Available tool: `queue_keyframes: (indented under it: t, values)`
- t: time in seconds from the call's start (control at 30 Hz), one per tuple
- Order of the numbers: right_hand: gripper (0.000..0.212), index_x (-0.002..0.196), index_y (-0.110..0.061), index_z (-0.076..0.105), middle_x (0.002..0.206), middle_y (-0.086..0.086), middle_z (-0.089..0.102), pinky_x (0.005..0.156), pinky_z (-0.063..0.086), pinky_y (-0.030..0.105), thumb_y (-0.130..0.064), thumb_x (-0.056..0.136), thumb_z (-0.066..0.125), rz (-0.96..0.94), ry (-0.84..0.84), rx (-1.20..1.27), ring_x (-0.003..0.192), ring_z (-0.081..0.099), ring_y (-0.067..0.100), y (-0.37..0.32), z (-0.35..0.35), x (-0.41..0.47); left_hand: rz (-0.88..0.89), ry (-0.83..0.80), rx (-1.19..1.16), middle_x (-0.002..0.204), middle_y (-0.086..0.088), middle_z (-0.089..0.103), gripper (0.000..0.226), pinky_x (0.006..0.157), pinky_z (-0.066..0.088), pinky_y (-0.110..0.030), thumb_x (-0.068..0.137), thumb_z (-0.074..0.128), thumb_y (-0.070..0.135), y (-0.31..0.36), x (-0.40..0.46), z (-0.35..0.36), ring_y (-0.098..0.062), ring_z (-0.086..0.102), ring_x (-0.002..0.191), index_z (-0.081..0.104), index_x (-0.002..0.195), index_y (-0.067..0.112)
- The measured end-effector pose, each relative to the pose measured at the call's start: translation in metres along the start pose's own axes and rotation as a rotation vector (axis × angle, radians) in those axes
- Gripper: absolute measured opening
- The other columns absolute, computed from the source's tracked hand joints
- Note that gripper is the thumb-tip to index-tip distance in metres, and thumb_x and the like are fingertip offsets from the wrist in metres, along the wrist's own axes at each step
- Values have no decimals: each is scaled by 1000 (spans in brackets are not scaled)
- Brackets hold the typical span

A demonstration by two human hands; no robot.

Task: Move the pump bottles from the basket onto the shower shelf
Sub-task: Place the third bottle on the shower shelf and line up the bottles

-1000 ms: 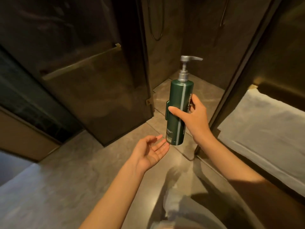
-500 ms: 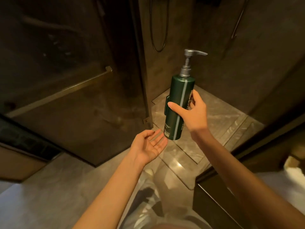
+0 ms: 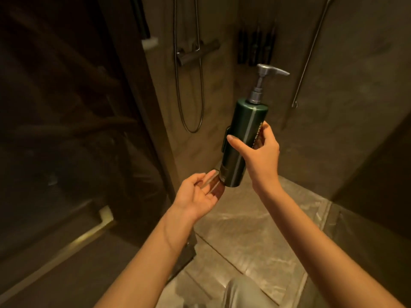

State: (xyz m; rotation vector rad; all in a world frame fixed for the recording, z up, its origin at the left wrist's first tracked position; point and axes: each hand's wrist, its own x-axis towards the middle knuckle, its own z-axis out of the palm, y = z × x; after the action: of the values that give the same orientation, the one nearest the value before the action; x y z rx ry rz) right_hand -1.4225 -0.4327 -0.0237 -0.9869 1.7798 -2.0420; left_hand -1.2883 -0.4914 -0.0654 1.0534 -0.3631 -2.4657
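Room: dim, brown-tiled shower stall seen from above, lit in a warm amber tone.
Walls (image 3: 333, 134): dark stone-look tiles filling the frame from 11 o'clock round to 3 o'clock.
Glass door (image 3: 73, 130): a dark, reflective panel covering the whole 9 o'clock side, its edge running down toward the centre.
Floor (image 3: 255, 236): glossy marbled tiles from the centre down to 6 o'clock, with a narrow seam line at 4 o'clock.
Right arm: bare forearm entering from 5 o'clock and reaching up to the centre.
Left arm: bare forearm entering from 7 o'clock, ending just below and left of the centre.
Pump bottle (image 3: 243, 138): dark green cylinder with a pale vertical stripe, held in the air just right of centre, tilted slightly so its top leans toward 1 o'clock; it is not on any shelf.
Pump head (image 3: 266, 73): silver, with the spout pointing toward 3 o'clock.
Right hand (image 3: 260, 156): grasping the bottle around its middle, thumb across the front, fingers wrapped behind.
Left hand (image 3: 198, 196): palm up and loosely spread, holding nothing, its fingertips just beside the bottle's base; whether they touch it cannot be told.
Shower hose (image 3: 189, 90): thin metal loop hanging on the wall at 12 o'clock.
Mixer bar (image 3: 195, 53): short horizontal fitting at 12 o'clock, where the hose hangs.
Wall bottles (image 3: 255, 46): a row of dark slim shapes at 1 o'clock, above the pump head, too dim to make out.
Rail (image 3: 311, 52): slim slanted metal rod at 2 o'clock.
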Motion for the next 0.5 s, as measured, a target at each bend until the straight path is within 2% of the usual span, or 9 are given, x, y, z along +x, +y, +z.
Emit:
queue_keyframes:
  t: [0.1,0.2,0.3,0.4,0.5]
  values:
    - [54,115,-24,57,103,-7,68,87,56,40,-33,68,82,-4,1,-18,95,65,6,21,9,50,7,-1,5,123,-18,60,39,106,39,-38,91,43,15,25,41,21,-31,56,115,55,127,6]
    - [50,111,-23,59,101,-7,68,87,55,40,-35,68,82,-5,-43,-22,94,65,6,35,19,106,71,26,1,135,-18,53,41,111,35,-40,92,40,14,51,76,49,-31,49,126,52,131,7]
    - [54,115,-26,57,106,-9,66,88,55,35,-40,68,80,-21,-105,-25,98,63,4,49,31,170,132,23,-14,133,-20,52,35,111,35,-41,92,41,12,80,114,77,-32,49,127,56,123,6]
    - [53,114,-27,57,106,-11,65,83,52,27,-44,69,79,-78,-186,-16,98,62,3,61,41,235,179,33,-40,127,-20,56,31,104,40,-42,93,41,14,108,158,108,-33,50,125,58,117,6]
    - [54,115,-29,56,107,-12,65,85,53,32,-43,69,79,-126,-280,2,100,62,3,69,47,299,222,56,-84,126,-21,57,29,108,35,-44,95,40,17,135,196,145,-35,48,126,58,114,6]
